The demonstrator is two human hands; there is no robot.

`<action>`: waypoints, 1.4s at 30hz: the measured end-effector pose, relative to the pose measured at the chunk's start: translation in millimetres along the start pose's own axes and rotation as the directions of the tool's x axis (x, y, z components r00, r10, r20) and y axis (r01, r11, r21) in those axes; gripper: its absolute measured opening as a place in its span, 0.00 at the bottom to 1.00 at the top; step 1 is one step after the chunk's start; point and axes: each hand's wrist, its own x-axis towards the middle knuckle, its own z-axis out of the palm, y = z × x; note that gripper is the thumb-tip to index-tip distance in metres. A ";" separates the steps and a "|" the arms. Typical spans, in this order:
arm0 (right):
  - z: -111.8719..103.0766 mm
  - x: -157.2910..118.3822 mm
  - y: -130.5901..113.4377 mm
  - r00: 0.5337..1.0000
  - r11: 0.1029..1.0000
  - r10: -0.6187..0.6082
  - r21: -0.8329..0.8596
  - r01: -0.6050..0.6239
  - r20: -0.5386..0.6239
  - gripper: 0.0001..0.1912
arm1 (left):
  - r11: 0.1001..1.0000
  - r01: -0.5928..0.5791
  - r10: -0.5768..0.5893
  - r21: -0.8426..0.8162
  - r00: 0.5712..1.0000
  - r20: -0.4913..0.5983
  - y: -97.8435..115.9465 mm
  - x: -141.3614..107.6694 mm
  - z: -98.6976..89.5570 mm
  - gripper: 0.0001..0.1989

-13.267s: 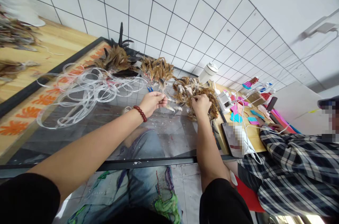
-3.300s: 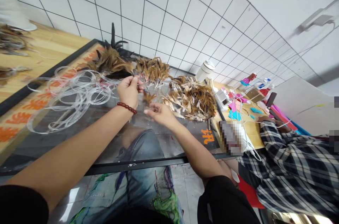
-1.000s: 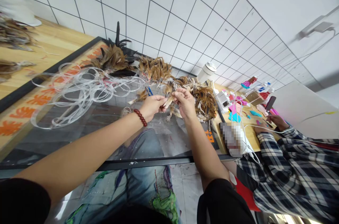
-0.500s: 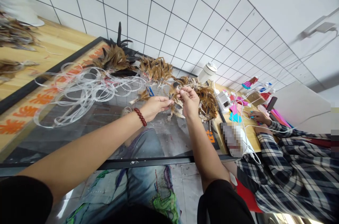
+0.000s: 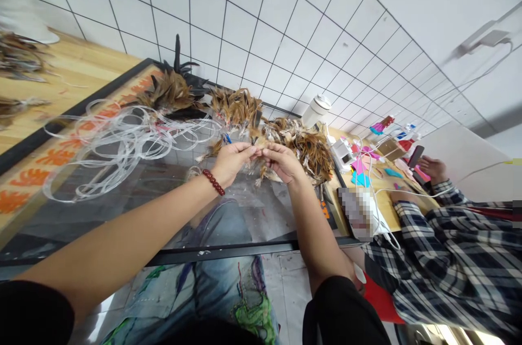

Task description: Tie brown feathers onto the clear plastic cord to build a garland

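My left hand, with a red bead bracelet at the wrist, pinches the base of a small brown feather. Fingertip to fingertip with it, my right hand is closed on the same feather, whose lower end is hidden by the fingers. Just behind and to the right lies a heap of brown feathers. Another brown feather bunch rests beyond my left hand. A small blue tool, partly covered, sits beside a little feather tuft.
Coiled clear plastic strip spreads over the black-framed glass top at left. Dark-tipped feathers stand behind it. A white bottle stands by the tiled wall. At right, a co-worker in a plaid shirt sits near cables and a phone.
My right hand has come in and down to meet my left at the feather. The co-worker's hand has lifted from the table and moved right.
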 end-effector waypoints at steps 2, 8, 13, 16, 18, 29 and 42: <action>3.5 -2.8 0.6 0.997 1.000 -0.019 -0.008 0.020 0.081 0.14 | 1.000 0.000 0.000 -0.013 1.000 0.009 0.1 -0.5 0.3 0.18; 4.4 -2.3 2.3 0.991 0.993 -0.117 0.011 0.116 0.065 0.13 | 0.995 0.097 -0.095 -0.016 0.991 0.097 3.0 -6.3 1.9 0.13; 4.0 0.2 2.1 0.977 0.978 -0.209 0.016 0.210 -0.043 0.13 | 0.964 0.263 -0.256 -0.051 0.961 0.108 9.4 -9.4 4.7 0.04; 2.9 1.1 2.0 0.965 0.967 -0.254 0.012 0.256 -0.063 0.11 | 0.929 0.357 -0.356 -0.098 0.934 0.030 10.2 -7.1 2.3 0.02; 2.5 1.9 3.4 0.971 0.972 -0.234 -0.025 0.233 -0.040 0.11 | 0.914 0.391 -0.391 -0.107 0.920 0.021 9.0 -5.1 -0.1 0.03; 8.8 6.9 15.9 0.947 0.926 -0.314 -0.244 0.289 -0.067 0.12 | 0.910 0.394 -0.403 0.131 0.914 0.052 9.3 -7.7 1.4 0.05; -14.5 6.2 -0.2 0.999 0.996 -0.030 -0.087 0.027 -0.027 0.18 | 0.957 0.252 -0.273 0.147 0.950 0.152 7.5 -5.5 -2.7 0.10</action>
